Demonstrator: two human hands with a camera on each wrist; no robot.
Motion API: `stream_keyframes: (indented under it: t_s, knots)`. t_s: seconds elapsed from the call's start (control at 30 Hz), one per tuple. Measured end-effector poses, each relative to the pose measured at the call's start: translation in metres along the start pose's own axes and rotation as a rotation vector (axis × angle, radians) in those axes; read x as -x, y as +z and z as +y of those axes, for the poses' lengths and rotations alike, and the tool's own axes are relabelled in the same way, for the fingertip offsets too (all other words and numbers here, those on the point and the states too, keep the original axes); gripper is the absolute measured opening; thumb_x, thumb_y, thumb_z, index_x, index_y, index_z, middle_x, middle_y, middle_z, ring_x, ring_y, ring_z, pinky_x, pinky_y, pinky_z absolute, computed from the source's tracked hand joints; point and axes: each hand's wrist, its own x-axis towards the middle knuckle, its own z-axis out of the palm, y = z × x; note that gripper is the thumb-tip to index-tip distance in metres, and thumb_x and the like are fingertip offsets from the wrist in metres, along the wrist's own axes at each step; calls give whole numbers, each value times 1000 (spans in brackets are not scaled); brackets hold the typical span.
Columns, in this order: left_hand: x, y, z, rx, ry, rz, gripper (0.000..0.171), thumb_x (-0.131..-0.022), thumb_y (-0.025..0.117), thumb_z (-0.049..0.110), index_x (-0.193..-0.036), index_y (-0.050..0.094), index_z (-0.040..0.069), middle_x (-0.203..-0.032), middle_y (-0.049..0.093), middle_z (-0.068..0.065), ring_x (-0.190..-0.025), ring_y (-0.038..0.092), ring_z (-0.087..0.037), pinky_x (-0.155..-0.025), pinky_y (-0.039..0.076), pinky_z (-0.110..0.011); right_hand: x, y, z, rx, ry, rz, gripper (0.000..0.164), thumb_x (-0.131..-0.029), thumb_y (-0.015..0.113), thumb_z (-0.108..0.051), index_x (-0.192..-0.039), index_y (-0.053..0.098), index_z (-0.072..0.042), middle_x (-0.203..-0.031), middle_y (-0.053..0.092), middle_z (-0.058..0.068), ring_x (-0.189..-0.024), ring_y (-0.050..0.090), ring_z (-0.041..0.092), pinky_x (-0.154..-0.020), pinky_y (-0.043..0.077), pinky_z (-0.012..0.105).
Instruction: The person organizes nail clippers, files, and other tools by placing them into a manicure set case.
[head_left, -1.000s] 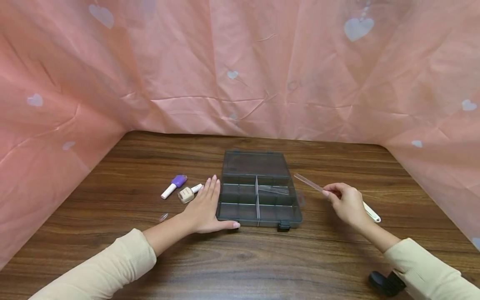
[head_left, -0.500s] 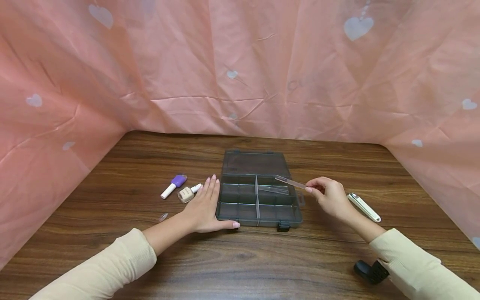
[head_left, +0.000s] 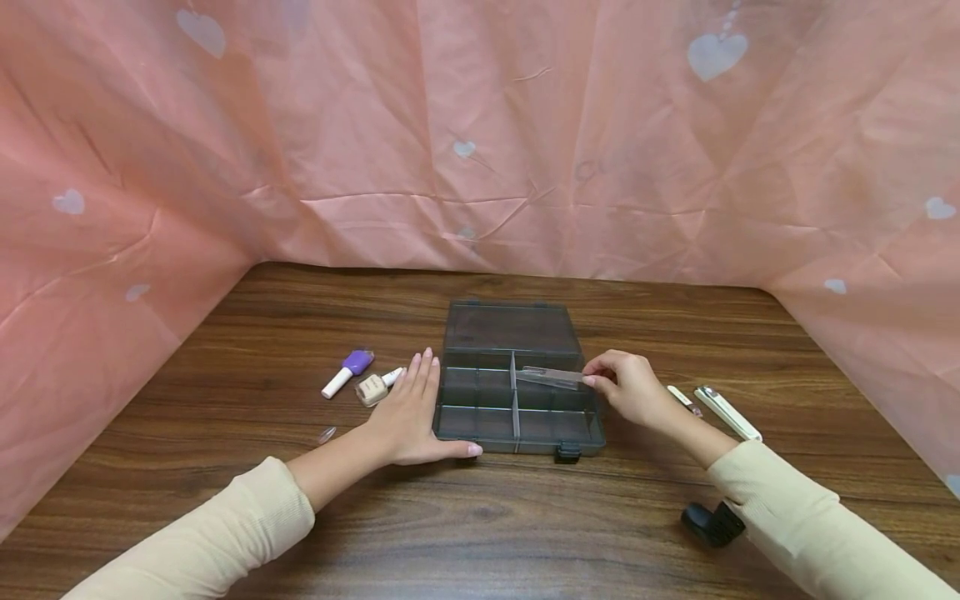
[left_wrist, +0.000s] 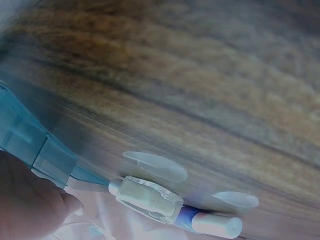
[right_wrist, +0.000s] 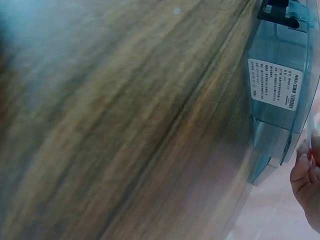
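Observation:
A smoky grey divided storage box [head_left: 477,421] stands with its lid back on the wooden table. My left hand [head_left: 401,417] rests against its left side, fingers straight and thumb along the front edge. At the right side, my right hand [head_left: 626,390] pinches the end of a clear plastic strip [head_left: 558,376] between thumb and fingers. The strip reaches over the back right compartment, overlapping another clear strip lying there. In the right wrist view, the fingertips [right_wrist: 302,162] appear beside the box's labelled wall [right_wrist: 275,84].
Left of the box lie a purple nail polish bottle [head_left: 357,361], a beige nail polish bottle [head_left: 372,389] and a clear nail tip [head_left: 326,434]. Right of it are a large white nail clipper [head_left: 727,414] and a smaller one [head_left: 683,400]. Pink cloth [head_left: 480,167] surrounds the table.
My right hand has moved left with the clear strip, bringing it from beside the box to over the back right compartment. Both nail clippers have come into view. My left hand stays put.

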Motion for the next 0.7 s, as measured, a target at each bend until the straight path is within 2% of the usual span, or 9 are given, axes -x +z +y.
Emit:
stream_keyframes:
  t_s: [0.33, 0.5, 0.7]
  knots:
    - [0, -1, 0, 7, 11, 23, 122, -69, 54, 77, -146, 9, -7, -154, 1, -25, -143, 4, -37, -117, 14, -47, -11, -2, 0, 48, -132, -123, 5, -82, 66, -2, -78, 66, 1, -72, 64, 5, -64, 50, 6, -56, 43, 23]
    - [0, -1, 1, 14, 18, 35, 123, -69, 55, 77, -146, 9, -7, -154, 1, -25, -143, 3, -37, -117, 14, -47, -14, -2, 1, 75, -153, -167, 4, -81, 66, -1, -78, 69, 1, -73, 66, 6, -65, 55, 10, -58, 45, 25]
    - [-1, -1, 1, 13, 18, 36, 123, -68, 56, 76, -146, 9, -7, -154, 2, -25, -144, 3, -37, -117, 14, -46, -19, -2, 2, 72, -123, -215, 7, -81, 66, -1, -81, 71, 3, -78, 70, 10, -70, 61, 15, -60, 48, 25]
